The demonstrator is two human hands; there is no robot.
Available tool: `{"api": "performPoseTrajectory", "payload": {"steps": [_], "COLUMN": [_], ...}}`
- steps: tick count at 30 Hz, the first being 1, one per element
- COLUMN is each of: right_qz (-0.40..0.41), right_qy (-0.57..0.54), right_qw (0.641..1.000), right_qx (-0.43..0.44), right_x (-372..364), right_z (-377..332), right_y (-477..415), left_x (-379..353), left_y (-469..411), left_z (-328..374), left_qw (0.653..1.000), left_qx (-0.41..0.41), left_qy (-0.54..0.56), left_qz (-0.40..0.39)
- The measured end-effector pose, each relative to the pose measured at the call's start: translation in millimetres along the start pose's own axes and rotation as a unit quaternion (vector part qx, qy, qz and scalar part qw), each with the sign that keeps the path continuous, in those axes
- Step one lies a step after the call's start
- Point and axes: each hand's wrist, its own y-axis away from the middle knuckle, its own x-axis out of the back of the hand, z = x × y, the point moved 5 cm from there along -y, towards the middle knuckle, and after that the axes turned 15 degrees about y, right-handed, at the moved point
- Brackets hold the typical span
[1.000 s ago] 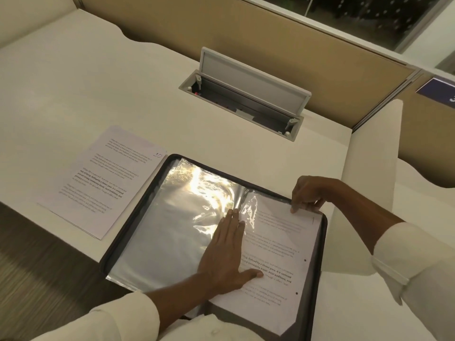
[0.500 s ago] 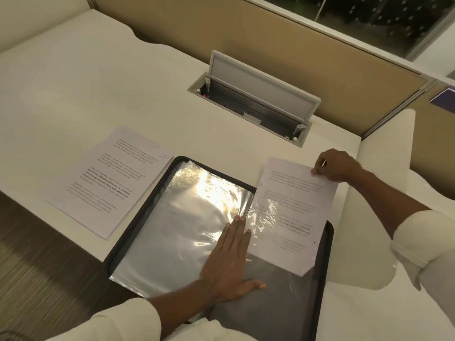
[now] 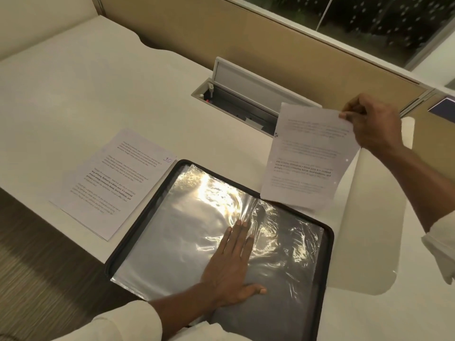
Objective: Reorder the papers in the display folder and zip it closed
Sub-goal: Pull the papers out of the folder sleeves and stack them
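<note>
Currently the display folder [image 3: 138, 237] lies open at the bench [image 3: 73, 89] edge; the left hand [image 3: 230, 267] presses flat, fingers straight, on its clear sleeves [image 3: 177, 232]; the right hand [image 3: 371, 124] pinches a printed sheet [image 3: 307, 158] by its top corner, raised above the folder; a paper stack [image 3: 113, 183] lies just left of it.

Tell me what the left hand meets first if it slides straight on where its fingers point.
The left hand lies flat on the folder; straight ahead is the crinkled sleeve fold, then the far rim. The paper in the right hand hangs near there, height unclear.
</note>
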Motion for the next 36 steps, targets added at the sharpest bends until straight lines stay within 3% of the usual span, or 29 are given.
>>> {"api": "performPoseTrajectory", "payload": {"steps": [4, 7, 10, 14, 20, 26, 31, 33, 36], "right_qz": [0.059, 0.072, 0.067, 0.021, -0.072, -0.199, -0.335, -0.355, -0.362], "right_qy": [-0.021, -0.062, -0.099, -0.146, -0.295, -0.503, -0.495, -0.498, -0.508], "right_qw": [0.994, 0.987, 0.982, 0.976, 0.952, 0.828, 0.788, 0.777, 0.765], "right_qx": [0.088, 0.13, 0.15, 0.157, 0.042, -0.151, -0.151, -0.151, -0.161], "right_x": [37.9, 60.4, 76.9, 82.9, 45.3, -17.2, -57.1, -64.7, -72.9], "right_z": [-22.9, -41.6, -63.7, -88.4, -117.7, -149.7, -198.7, -219.2, -246.9], "right_y": [0.5, 6.5, 17.5, 27.2, 34.1, 77.8, 135.4, 153.3, 172.6], "left_x": [6.2, 32.5, 71.8, 138.2, 203.7, 217.6, 230.0, 238.0, 253.6], "left_y": [-5.9, -11.7, -21.7, -33.5, -21.9, 21.5, 57.3, 69.8, 86.3], "left_z": [-3.1, -4.1, -11.6, -17.6, -23.6, -52.1, -100.9, -120.9, -149.3], "left_qw": [0.999, 0.984, 0.944, 0.861, 0.779, 0.689, 0.63, 0.601, 0.588], "left_qx": [0.018, 0.05, 0.091, 0.122, 0.1, 0.149, 0.185, 0.189, 0.192], "left_qy": [0.045, 0.15, 0.259, 0.404, 0.576, 0.651, 0.67, 0.682, 0.674], "left_qz": [0.005, 0.079, 0.184, 0.284, 0.226, 0.282, 0.346, 0.373, 0.404]}}
